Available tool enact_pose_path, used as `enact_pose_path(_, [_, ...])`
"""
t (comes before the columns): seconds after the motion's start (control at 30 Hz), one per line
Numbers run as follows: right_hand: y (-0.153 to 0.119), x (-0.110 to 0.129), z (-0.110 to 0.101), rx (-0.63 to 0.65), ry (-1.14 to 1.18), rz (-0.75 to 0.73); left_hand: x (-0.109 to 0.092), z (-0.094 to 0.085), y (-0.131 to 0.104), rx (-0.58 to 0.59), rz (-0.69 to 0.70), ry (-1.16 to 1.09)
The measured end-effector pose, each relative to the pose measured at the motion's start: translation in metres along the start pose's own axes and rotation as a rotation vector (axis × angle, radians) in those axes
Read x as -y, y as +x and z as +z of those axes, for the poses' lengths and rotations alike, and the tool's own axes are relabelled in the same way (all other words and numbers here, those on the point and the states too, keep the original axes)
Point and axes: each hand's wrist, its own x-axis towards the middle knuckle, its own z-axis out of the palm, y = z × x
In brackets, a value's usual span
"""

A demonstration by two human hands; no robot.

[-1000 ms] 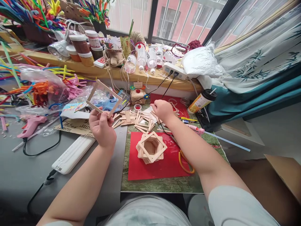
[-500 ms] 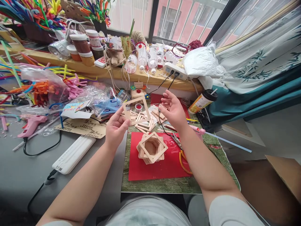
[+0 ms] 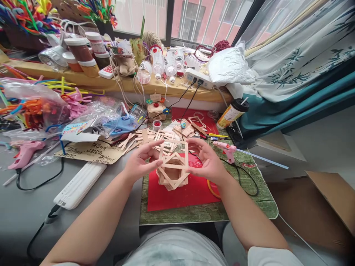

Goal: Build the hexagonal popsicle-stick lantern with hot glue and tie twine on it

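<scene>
Head view: my left hand (image 3: 142, 160) and right hand (image 3: 207, 160) are apart, one on each side of a square craft-stick frame (image 3: 174, 167). Left thumb and fingertips pinch its left side; my right thumb and fingers are curved at its right side, though I cannot tell how firmly they grip. It is square, so no long axis stands out: two sides run left to right, two run near to far.

Just below and a little nearer me sits the craft-stick stack (image 3: 173, 183), between my wrists, about as near one hand as the other. Its top square is turned against the held frame, one corner pointing at me. The frame covers the far part of the stack in my view; whether they touch, I cannot tell.

Under the stack is a red sheet (image 3: 166, 203), with an orange scissor handle (image 3: 213, 189) near my right wrist. Loose craft sticks (image 3: 145, 136) lie beyond my left fingers, with a small tub (image 3: 156, 125) just past them. Farther right, beyond my right hand, rests a pink glue gun (image 3: 227, 149).
</scene>
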Motion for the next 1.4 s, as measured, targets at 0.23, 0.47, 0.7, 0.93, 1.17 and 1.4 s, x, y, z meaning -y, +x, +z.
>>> enact_pose_path(0.23, [-0.041, -0.018, 0.006, -0.071, 0.070, 0.078, -0.014, -0.018, 0.004, 0.232, 0.126, 0.484])
enact_pose_path(0.47, [-0.048, -0.029, 0.010, -0.020, 0.044, 0.115, -0.022, -0.014, 0.006, 0.386, 0.044, 0.699])
enact_pose_path(0.7, [-0.048, -0.032, 0.010, 0.030, 0.024, 0.129, -0.028, -0.012, 0.005, 0.432, 0.069, 0.754])
enact_pose_path(0.93, [-0.048, -0.032, 0.011, 0.046, 0.004, 0.106, -0.027, -0.010, 0.004, 0.439, 0.075, 0.760])
enact_pose_path(1.17, [-0.049, -0.030, 0.007, 0.078, -0.111, 0.088, -0.029, -0.010, 0.004, 0.438, 0.104, 0.755])
enact_pose_path(1.4, [-0.052, -0.035, 0.006, 0.068, -0.153, 0.081, -0.031, -0.008, 0.005, 0.445, 0.101, 0.773])
